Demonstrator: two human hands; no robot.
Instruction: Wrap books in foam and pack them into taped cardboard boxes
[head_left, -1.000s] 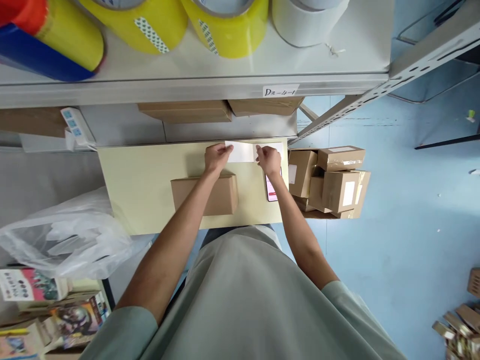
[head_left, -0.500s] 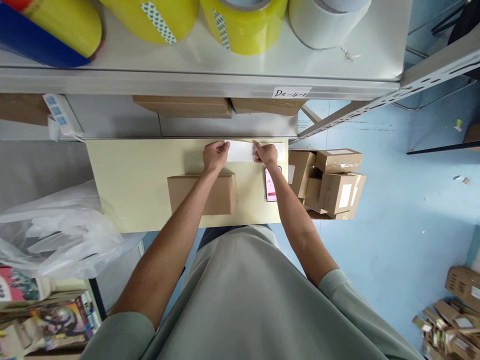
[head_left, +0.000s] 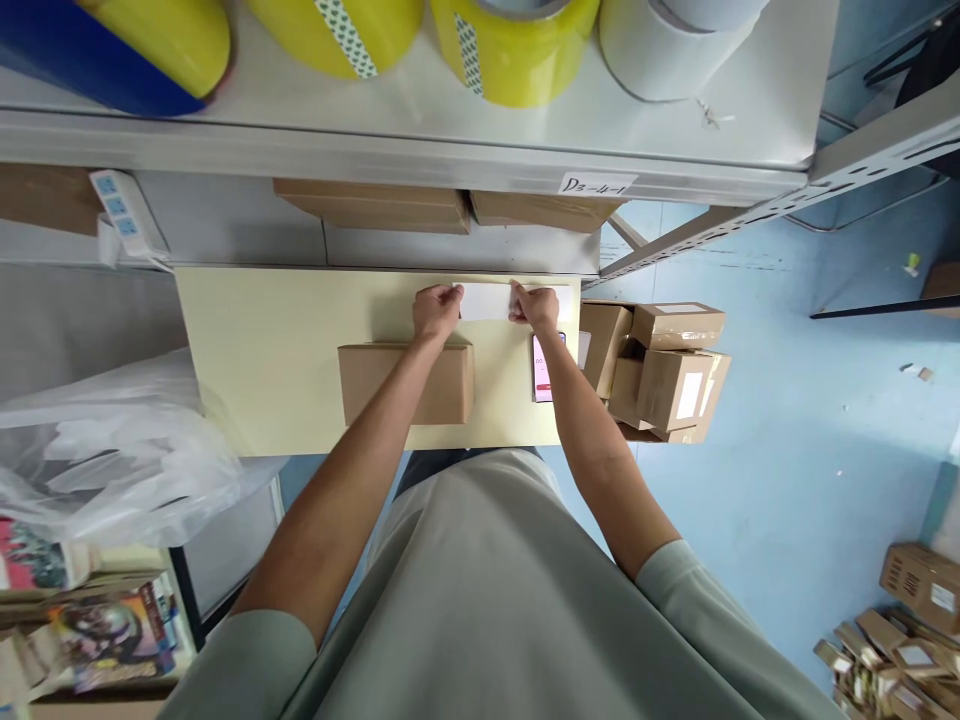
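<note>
A strip of white paper labels (head_left: 486, 301) lies along the far edge of the pale yellow tabletop (head_left: 262, 350). My left hand (head_left: 436, 309) pinches the left end of the strip between thumb and fingertips. Farther right, my right hand (head_left: 534, 305) has its fingers closed on the strip, whose right end shows beyond the hand. Below my left forearm sits a closed brown cardboard box (head_left: 442, 388). A phone with a pink screen (head_left: 541, 370) lies beside my right wrist, partly covered by it.
Above is a metal shelf (head_left: 450, 150) holding yellow tape rolls (head_left: 517, 60) and a white roll (head_left: 660, 55). Stacked cardboard boxes (head_left: 667, 385) stand right of the table. A clear plastic bag (head_left: 135, 450) hangs at the left, above magazines (head_left: 112, 635). A power strip (head_left: 127, 215) lies behind.
Both hands keep hold of the label strip in nearly the same place on the table. The whole view has shifted slightly; the box and phone stay put.
</note>
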